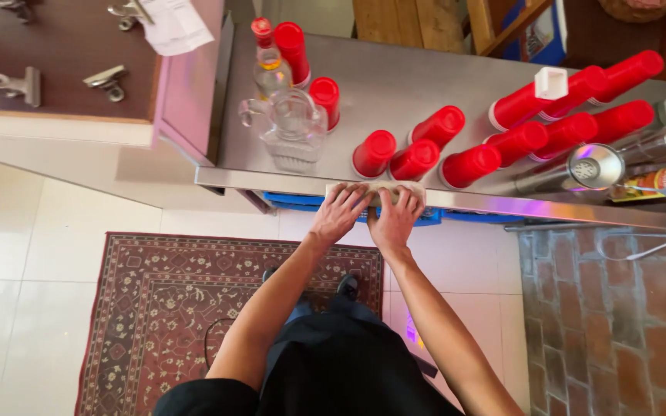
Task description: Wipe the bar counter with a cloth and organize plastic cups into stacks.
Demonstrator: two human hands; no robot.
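A folded pale cloth [375, 190] lies on the front edge of the steel table [395, 85], mid-frame. The left hand [341, 213] and right hand [395, 218] press flat on it, fingers spread. The step looks like folding or wiping; sliding it would need care near the red cups [414, 159] just above.

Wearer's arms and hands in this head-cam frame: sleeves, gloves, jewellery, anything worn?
Both forearms are bare: no sleeves in view. Left hand and right hand have no gloves, and no rings, watch or bracelets are visible. Lower down, dark clothing, black or near-black, covers the body.
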